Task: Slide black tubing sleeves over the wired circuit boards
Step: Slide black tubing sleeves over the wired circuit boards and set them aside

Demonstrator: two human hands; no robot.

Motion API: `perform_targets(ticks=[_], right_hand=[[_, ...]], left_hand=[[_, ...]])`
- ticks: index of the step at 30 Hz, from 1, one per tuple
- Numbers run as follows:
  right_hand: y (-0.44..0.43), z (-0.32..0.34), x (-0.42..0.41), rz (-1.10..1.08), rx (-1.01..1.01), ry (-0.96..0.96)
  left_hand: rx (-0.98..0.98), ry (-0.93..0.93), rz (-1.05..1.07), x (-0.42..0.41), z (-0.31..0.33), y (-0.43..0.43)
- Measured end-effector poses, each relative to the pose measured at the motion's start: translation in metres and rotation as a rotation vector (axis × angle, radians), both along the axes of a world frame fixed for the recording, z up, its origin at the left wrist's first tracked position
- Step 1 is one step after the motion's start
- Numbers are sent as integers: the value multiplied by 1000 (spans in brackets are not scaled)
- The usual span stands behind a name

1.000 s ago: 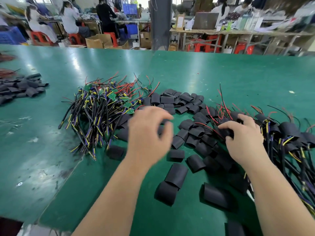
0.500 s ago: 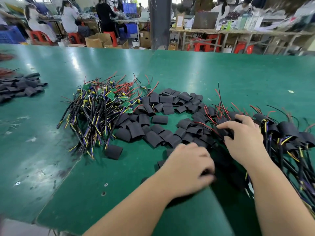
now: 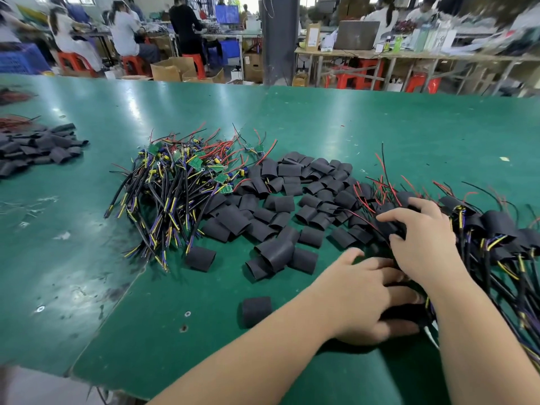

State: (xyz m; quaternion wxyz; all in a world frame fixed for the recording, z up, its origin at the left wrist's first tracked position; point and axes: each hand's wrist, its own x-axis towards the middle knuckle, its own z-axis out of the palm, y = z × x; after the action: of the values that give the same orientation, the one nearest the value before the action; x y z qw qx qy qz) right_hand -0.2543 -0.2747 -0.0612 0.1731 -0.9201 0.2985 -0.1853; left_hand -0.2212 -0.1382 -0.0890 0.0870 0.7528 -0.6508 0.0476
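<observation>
A heap of wired circuit boards (image 3: pixel 181 182), green boards with black, yellow, purple and red leads, lies left of centre on the green table (image 3: pixel 350 121). Loose black tubing sleeves (image 3: pixel 280 206) spread to its right. A pile of sleeved assemblies (image 3: pixel 496 226) lies at the far right. My left hand (image 3: pixel 368 296) grips black sleeve material between thumb and fingers at the near edge of that pile. Just above it, my right hand (image 3: pixel 420 241) curls its thumb and fingers on a black sleeved piece. One single sleeve (image 3: pixel 256 311) stands near my left forearm.
Another pile of black sleeves (image 3: pixel 38 147) lies at the far left with red wires behind it. The table's front edge (image 3: pixel 117 387) is close below my arms. People sit at benches with red stools (image 3: pixel 73 62) beyond the table, beside a grey pillar (image 3: pixel 279 39).
My left hand drew back from the middle of the loose sleeves toward me and to the right, ending beside my right hand. The right hand stayed in place on the sleeved pile.
</observation>
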Motion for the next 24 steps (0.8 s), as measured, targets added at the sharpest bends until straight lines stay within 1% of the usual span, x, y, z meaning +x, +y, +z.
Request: perform_targets(ticks=[2,5,7,8,9,11,12,13,14,15,17,20,22,24], right_hand=[[0,1,0,-2,4,2],[0,1,0,-6,7,5],[0,0,1,-8,3,8],[0,0,1,-9,3,8],[0,0,1,-10,6,8],[0,1,1,-16,16,7],[0,2,1,-19,18,6],[0,2,2,-17,16,7],[1,2,2,-13,12,9],[0,1,1,-10,7,13],[0,1,1,-12,3,18],[0,1,1,-11,8,19],[0,1,1,-8,6,21],[0,1,1,-10,7,23]], left_hand=[[-6,-24,88,6,0,0],[-72,-134,302,15,3,8],[-163,-191,451,20,7,13],[-218,-197,481,20,8,15],[-260,-161,448,18,9,16],[-279,-36,190,10,9,13],[-242,-11,53,5,10,11],[-183,-10,-40,-1,10,8],[-118,-20,-82,-4,8,4],[-67,-40,-79,-5,5,1],[-27,-123,-45,-1,3,-1],[-23,-207,47,8,5,5],[-53,-259,209,12,6,9],[-98,-271,419,16,11,15]])
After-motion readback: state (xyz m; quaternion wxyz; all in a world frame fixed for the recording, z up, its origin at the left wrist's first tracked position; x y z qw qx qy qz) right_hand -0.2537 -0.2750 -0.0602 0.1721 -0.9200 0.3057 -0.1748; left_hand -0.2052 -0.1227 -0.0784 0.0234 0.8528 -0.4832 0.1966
